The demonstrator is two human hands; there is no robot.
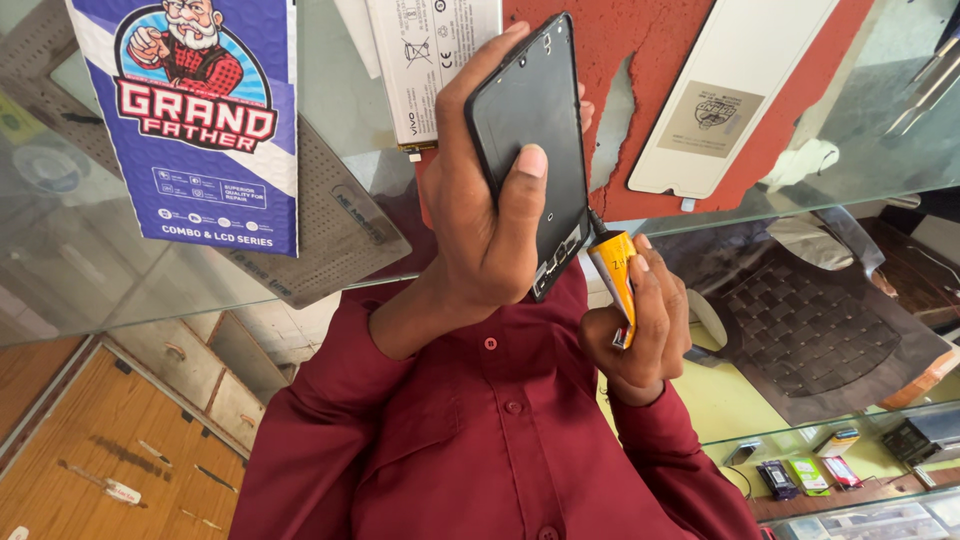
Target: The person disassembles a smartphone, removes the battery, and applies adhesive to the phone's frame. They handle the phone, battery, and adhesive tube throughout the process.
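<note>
Head view: my left hand [490, 225] grips a black phone frame [530, 150], thumb pressed on its face; my right hand [640, 320] closes around a yellow glue tube [615, 275], nozzle touching the frame's lower edge; below lie a glass counter [100, 290], red mat [780, 40], white battery [425, 55].

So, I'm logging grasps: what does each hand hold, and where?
Left hand: black phone frame, around its middle, thumb on its face. Right hand: yellow tube, by its lower body.
</note>
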